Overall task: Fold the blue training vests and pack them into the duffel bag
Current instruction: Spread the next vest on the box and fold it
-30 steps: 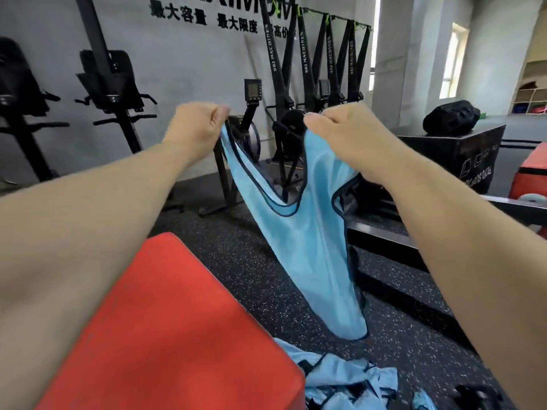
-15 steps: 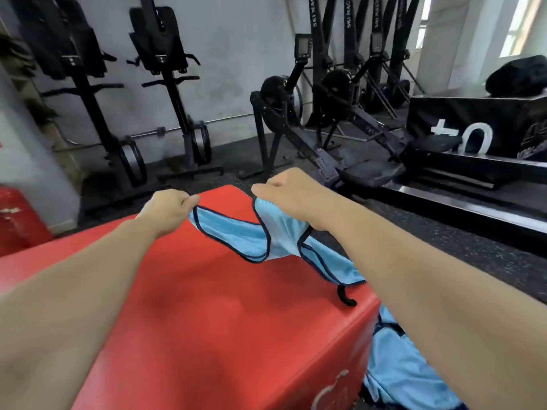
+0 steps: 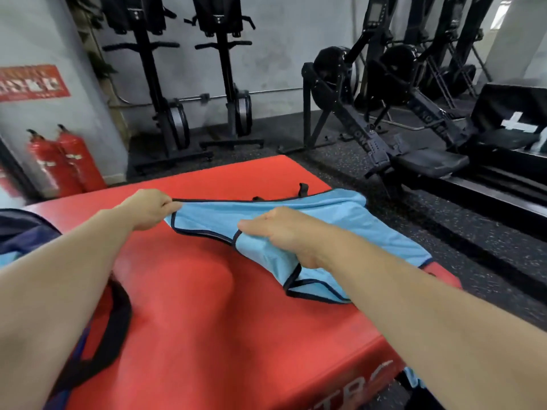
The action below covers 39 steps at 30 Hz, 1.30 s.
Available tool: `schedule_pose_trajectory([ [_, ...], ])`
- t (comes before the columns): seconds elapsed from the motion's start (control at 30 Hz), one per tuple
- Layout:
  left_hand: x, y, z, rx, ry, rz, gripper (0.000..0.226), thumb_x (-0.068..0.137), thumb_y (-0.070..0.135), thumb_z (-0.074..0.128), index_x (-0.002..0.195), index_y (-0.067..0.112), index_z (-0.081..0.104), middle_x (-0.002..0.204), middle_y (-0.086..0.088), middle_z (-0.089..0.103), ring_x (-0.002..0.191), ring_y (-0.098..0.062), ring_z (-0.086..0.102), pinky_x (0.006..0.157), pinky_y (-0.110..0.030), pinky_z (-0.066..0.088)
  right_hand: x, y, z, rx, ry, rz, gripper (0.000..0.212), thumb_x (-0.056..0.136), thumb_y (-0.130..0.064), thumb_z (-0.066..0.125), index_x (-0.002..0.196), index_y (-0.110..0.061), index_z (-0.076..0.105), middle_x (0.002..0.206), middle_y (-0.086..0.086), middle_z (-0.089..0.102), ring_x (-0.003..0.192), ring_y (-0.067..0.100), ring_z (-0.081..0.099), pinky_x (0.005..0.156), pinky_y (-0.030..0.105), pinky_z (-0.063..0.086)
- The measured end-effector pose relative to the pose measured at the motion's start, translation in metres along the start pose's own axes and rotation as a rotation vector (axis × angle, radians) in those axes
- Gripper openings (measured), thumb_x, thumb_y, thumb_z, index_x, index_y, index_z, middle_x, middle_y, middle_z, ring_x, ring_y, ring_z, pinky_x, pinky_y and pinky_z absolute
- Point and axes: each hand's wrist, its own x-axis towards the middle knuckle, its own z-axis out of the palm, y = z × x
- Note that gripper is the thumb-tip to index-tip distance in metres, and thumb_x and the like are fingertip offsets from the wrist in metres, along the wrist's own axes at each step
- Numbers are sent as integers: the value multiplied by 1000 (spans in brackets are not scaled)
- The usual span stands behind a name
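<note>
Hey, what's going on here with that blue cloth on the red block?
A person is spreading a light blue training vest on a red padded box, left hand and right hand each pinching its black-trimmed edge. It isn't folded yet. A dark duffel bag sits at the left.

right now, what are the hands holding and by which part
Both hold one blue vest, spread on the red box. The left hand pinches one shoulder strap at its black-trimmed end; the right hand grips the other strap.
</note>
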Motion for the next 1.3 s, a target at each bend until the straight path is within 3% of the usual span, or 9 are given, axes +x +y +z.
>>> schedule_pose_trajectory([
  [0.07,-6,-20,3,2,8,-16,38,100,39,46,74,13,55,91,-15,61,87,-32,53,82,-38,43,6,1,21,69,-49,13,33,94,-39,61,112,-13,67,107,-2,63,99,13,55,87,27,43],
  [0.2,-12,-36,2,85,-9,-39,25,103,25,40,84,18,54,109,-10,54,106,-31,50,96,-43,39,19,5,76,181,-187,37,36,94,-34,60,61,-21,60,61,-7,55,60,8,51,64,25,40],
  [0.4,-11,-30,11,253,-159,-124,38,105,26,27,135,34,50,162,4,6,148,-37,-6,110,-68,13,26,20,79,50,-151,74,33,101,-34,38,97,-9,59,74,6,68,49,15,57,46,23,32],
  [0.53,-20,9,23,-18,-43,-15,32,105,20,32,120,16,60,142,-15,42,128,-38,41,106,-50,34,30,53,22,-42,112,105,24,97,-27,45,84,-11,58,67,6,67,45,16,55,42,21,31],
  [0.67,-57,100,54,-384,-7,-14,25,104,19,38,120,9,55,129,-20,57,117,-34,53,93,-32,37,26,115,-50,-430,471,139,22,91,-29,50,77,-15,59,86,7,70,77,28,65,70,35,54],
  [0.77,-86,156,95,-432,-52,-23,51,101,37,42,146,15,33,150,-13,38,137,-28,37,111,-39,29,10,154,-88,-750,607,180,28,94,-34,50,116,-19,60,120,7,61,112,31,54,90,40,44],
  [0.93,-135,192,141,-80,-179,-85,90,81,84,19,154,37,-6,163,-3,-11,150,-27,-11,115,-63,0,-3,190,-113,-956,436,229,69,92,-53,51,148,-20,30,146,14,37,133,33,37,106,44,32],
  [1.13,-147,154,137,120,-243,34,129,35,99,-22,150,45,-13,162,8,-18,149,-20,-17,115,-60,-3,-17,197,-102,-981,279,232,64,91,-61,44,140,-21,39,145,10,37,134,31,35,105,45,30],
  [1.3,-163,130,126,196,-297,77,121,38,100,-22,147,47,-19,160,11,-23,148,-17,-20,118,-56,-1,-42,199,-70,-1019,337,143,59,92,-60,39,132,-18,44,137,11,42,128,31,37,100,43,33],
])
